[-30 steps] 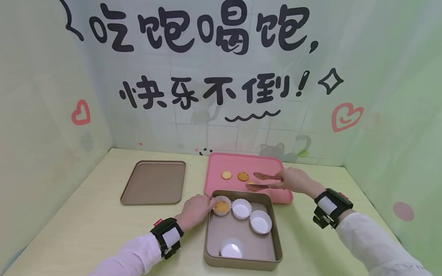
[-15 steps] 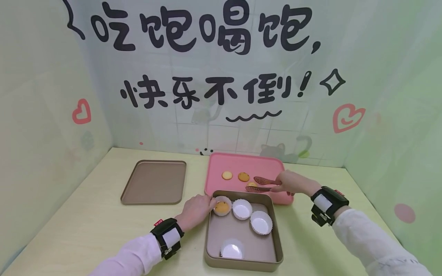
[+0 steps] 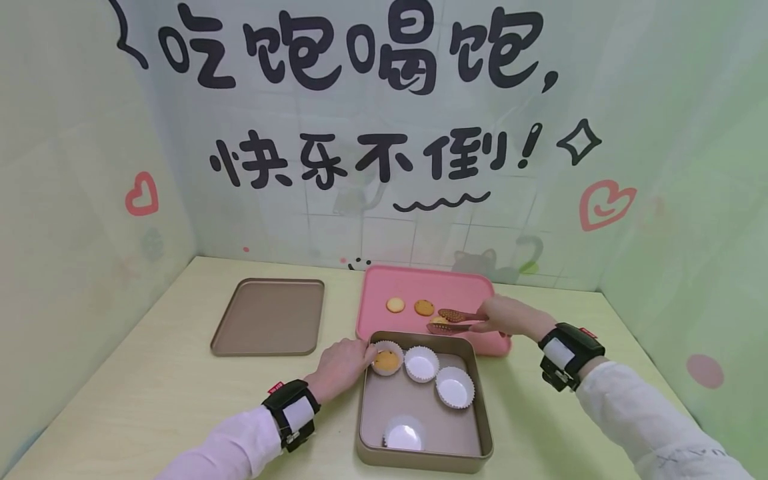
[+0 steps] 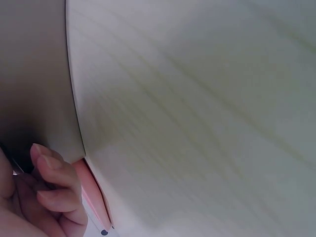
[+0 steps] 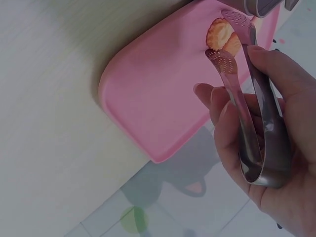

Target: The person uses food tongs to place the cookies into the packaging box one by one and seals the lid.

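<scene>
My right hand (image 3: 510,315) grips a pair of metal tongs (image 5: 266,118), fingers and thumb wrapped along its two arms. The perforated tips sit on either side of a small cookie (image 3: 439,321) on the pink tray (image 3: 384,280), with a gap still between them. Two more cookies, a pale one (image 3: 395,305) and a browner one (image 3: 424,307), lie to its left. My left hand (image 3: 341,365) holds the back left corner of a deep brown baking tin (image 3: 420,460), its fingers curled at the outer wall in the left wrist view.
Inside the tin, one paper cup (image 3: 393,346) at the back left contains a cookie (image 3: 386,361). Bare white cups (image 3: 421,364) stand beside it, and another cup (image 3: 403,435) is near the front wall. A flat brown tray (image 3: 267,317) lies at the left.
My right hand has shifted slightly left, and the tong tips have drawn a little closer together around the cookie. The left hand keeps its hold on the tin.
</scene>
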Available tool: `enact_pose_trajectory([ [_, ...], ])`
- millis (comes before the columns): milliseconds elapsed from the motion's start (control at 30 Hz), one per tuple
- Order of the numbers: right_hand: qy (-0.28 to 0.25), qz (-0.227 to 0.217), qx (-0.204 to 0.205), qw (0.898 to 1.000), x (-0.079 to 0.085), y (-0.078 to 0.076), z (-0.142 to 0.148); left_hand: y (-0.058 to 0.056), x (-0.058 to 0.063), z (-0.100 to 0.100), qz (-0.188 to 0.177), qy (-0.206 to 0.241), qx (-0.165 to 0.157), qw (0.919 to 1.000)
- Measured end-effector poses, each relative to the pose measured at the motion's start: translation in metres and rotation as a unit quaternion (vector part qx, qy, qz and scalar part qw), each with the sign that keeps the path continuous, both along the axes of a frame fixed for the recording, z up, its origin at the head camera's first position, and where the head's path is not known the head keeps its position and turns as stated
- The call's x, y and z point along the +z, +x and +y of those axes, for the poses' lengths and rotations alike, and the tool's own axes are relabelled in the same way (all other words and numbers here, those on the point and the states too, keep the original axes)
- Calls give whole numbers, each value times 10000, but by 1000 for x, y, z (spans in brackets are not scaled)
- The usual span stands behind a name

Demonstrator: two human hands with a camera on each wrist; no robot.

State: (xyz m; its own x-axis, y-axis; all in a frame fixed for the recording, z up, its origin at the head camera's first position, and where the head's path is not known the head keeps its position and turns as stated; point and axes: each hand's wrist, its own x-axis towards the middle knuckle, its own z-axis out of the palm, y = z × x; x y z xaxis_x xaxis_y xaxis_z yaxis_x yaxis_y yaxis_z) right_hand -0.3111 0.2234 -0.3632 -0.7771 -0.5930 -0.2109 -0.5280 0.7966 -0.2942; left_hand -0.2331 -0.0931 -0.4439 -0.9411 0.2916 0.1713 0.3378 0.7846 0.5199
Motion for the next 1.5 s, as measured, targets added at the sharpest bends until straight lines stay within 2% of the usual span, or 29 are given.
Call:
enact_pose_trajectory([
  [367, -14, 169, 168, 9997, 0, -4, -1, -1, 1, 0, 89, -28, -8, 10000],
  [933, -164, 184, 166, 9996, 2, -2, -2, -3, 0, 0, 33, 2, 22, 10000],
  [1267, -184, 473, 207, 9985, 15, 1, 2, -3, -1, 0, 88, -5, -3, 10000],
  [1500, -246, 632, 266, 9973, 26, 10, 4, -2, -3, 0, 86, -47, -60, 9999],
])
